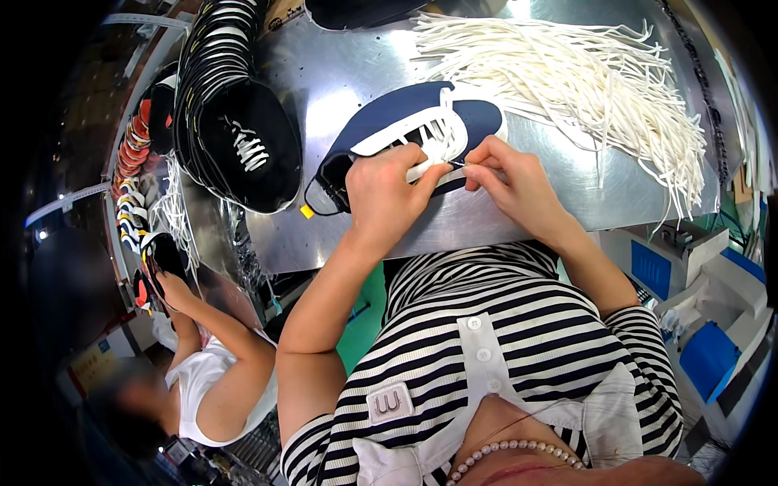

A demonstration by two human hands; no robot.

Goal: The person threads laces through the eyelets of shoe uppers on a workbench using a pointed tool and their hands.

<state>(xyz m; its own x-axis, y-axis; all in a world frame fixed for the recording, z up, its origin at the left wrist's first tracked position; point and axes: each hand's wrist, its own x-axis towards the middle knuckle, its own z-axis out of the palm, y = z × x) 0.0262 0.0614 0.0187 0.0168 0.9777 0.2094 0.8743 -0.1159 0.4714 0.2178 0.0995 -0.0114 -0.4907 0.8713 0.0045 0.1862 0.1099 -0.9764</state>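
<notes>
A navy and white shoe upper lies on the metal table in front of me, its toe end to the right. A white shoelace is threaded through part of its eyelet area. My left hand is closed on the near white edge of the upper, thumb pointing right. Beside it, my right hand pinches the lace end between thumb and fingertips, close to the left thumb. A thin dark bit shows at the pinch, too small to name. At the heel end a dark loop with a yellow tab sticks out.
A large bundle of white laces spreads over the back right of the metal table. Stacked black uppers stand at the left. Further left, a co-worker handles another upper. Grey and blue machines stand at the right.
</notes>
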